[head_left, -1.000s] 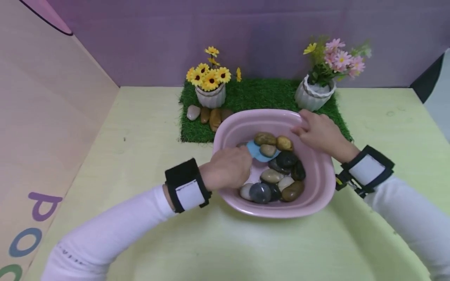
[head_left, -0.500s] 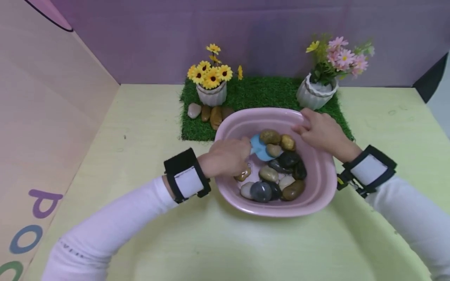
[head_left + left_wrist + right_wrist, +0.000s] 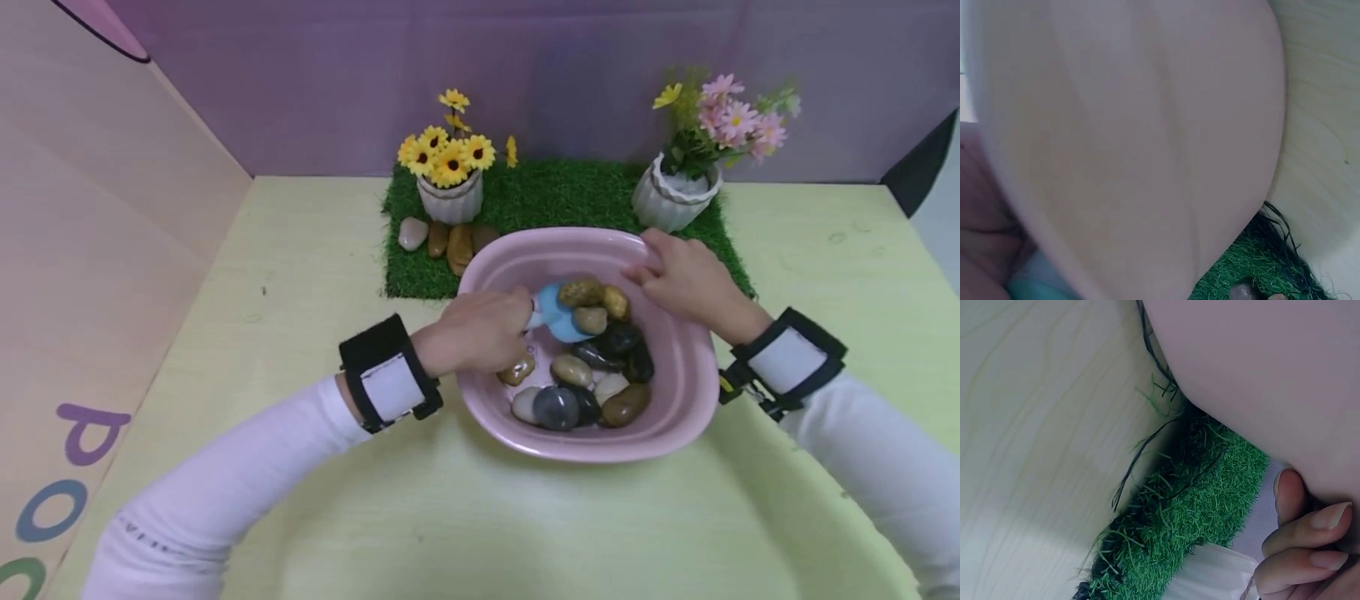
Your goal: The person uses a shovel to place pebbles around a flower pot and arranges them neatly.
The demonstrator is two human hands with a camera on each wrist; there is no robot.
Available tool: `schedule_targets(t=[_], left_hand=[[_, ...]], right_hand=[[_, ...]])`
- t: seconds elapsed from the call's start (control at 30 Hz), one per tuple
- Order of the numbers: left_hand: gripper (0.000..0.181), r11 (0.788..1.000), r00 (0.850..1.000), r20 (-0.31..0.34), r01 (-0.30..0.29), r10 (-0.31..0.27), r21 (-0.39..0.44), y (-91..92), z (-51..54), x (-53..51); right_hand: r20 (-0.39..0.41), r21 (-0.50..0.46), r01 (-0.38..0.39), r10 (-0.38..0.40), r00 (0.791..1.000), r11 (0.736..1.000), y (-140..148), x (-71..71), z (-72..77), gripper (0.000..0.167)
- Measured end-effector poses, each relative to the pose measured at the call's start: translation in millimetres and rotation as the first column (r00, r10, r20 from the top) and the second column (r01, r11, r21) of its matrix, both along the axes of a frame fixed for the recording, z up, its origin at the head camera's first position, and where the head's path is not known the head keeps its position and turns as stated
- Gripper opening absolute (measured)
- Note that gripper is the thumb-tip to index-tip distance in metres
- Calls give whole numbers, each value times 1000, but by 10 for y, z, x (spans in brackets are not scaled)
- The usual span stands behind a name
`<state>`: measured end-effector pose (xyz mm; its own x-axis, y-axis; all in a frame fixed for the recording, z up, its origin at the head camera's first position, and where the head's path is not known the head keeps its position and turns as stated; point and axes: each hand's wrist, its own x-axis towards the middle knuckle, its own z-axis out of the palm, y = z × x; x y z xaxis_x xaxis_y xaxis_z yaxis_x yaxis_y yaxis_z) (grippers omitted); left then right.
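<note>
A pink basin (image 3: 686, 400) holds several smooth stones, among them a dark grey one (image 3: 557, 407) at the front. My left hand (image 3: 483, 329) is over the basin's left side and grips the pale handle of a small light-blue scoop (image 3: 553, 315). Stones lie against the scoop's blade, including a small tan stone (image 3: 590, 320), and partly hide it. A shiny brown stone (image 3: 517, 368) shows just below the left hand. My right hand (image 3: 686, 279) holds the basin's far right rim, thumb inside; curled fingertips (image 3: 1329, 515) touch its outer wall in the right wrist view.
Green turf (image 3: 555, 196) lies behind and partly under the basin. A pot of yellow flowers (image 3: 451, 198) stands on its left, pink flowers in a white pot (image 3: 671, 198) on its right. A few stones (image 3: 459, 247) sit beside the left pot. The tabletop is pale wood (image 3: 322, 250).
My left hand has shifted slightly up and left, uncovering the brown stone below it. The blue scoop's blade and the stones against it have moved a little right. The right hand keeps its grip.
</note>
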<state>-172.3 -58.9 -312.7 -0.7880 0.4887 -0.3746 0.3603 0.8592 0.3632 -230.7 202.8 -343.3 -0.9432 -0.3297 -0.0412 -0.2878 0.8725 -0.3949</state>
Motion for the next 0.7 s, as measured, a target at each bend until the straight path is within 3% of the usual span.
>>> schedule_targets(t=[0.23,0.57,0.7], left_hand=[[24,999,999,-27,29,-29,22,-8,-45,32],[35,998,998,-23,54,-53,30,-38,-11,3],[31,996,997,-20,71,-70,46,-65,17,-9]], right_hand=[[-18,-5,-5,4,1000,1000,1,2,-15,24],[-21,-4,-3,3,1000,1000,1,3,-15,25],[-22,-3,-6,6,1000,1000,4,2,-9,24]])
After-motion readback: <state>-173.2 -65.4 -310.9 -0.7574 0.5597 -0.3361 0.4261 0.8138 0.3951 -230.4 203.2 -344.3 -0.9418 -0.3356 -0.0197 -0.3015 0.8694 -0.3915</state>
